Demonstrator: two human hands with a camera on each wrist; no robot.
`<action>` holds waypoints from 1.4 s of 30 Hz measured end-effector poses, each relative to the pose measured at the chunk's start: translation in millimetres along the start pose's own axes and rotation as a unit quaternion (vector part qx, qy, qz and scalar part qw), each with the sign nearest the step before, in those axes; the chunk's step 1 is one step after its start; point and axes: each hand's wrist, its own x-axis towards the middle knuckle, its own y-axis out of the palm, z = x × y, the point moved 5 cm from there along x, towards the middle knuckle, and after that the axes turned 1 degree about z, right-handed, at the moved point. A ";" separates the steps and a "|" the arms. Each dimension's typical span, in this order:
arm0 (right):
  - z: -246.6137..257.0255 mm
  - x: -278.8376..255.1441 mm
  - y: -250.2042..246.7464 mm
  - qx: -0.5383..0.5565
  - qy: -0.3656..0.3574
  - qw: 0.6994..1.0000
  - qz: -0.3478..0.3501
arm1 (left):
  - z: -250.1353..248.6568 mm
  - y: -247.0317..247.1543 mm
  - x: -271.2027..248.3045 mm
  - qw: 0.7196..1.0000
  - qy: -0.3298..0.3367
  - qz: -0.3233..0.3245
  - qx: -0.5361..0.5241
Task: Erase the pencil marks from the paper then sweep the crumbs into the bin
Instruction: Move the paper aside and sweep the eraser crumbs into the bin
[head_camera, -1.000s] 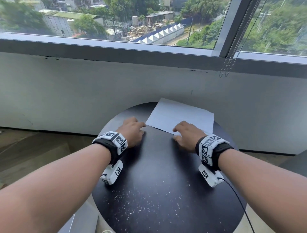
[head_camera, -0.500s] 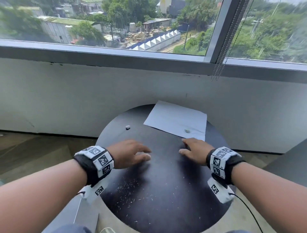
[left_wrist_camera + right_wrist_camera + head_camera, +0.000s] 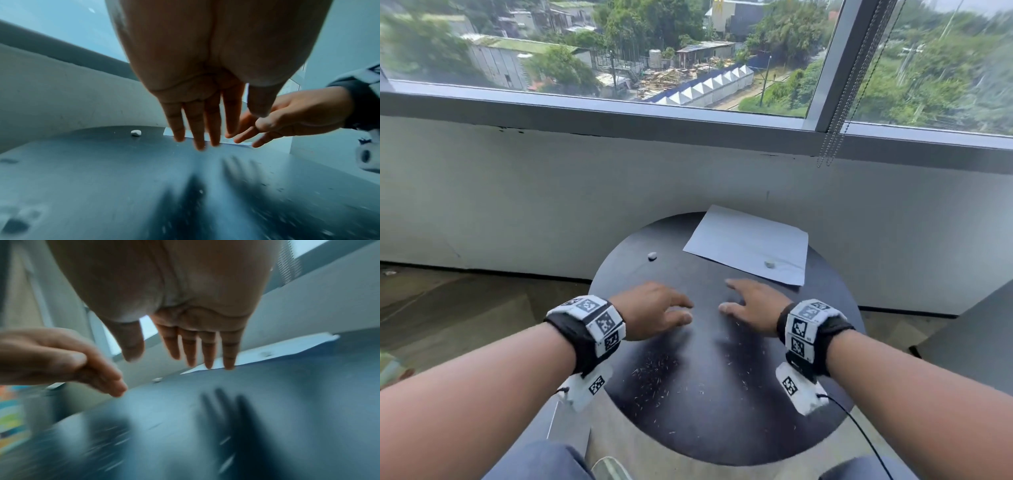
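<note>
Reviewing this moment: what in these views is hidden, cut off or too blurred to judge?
- Bin: in no view, so its place is unknown.
- Pencil marks on the paper: too faint and small in the head view; hidden by fingers in both wrist views.
- Crumbs: smeared by motion blur in both wrist views.
- Whether left hand and right hand touch the table: unclear.
- Table's near edge: cut off by the person's legs, head view.

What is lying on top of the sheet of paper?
One small grey lump, probably an eraser, lies on the paper near its right front corner. No hand covers the sheet. Pencil marks are too faint to tell.
</note>
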 end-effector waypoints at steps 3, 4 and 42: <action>-14.5 20.6 16.4 -0.089 0.078 0.992 0.046 | 2.9 -0.1 20.1 0.999 -0.032 0.019 0.021; -10.6 17.5 27.8 -0.113 0.074 0.989 0.059 | 5.0 3.2 27.9 0.998 -0.042 0.028 0.033; 79.5 -7.8 46.0 -0.124 -0.250 0.953 0.115 | 78.0 21.0 -20.8 0.989 -0.119 0.024 0.079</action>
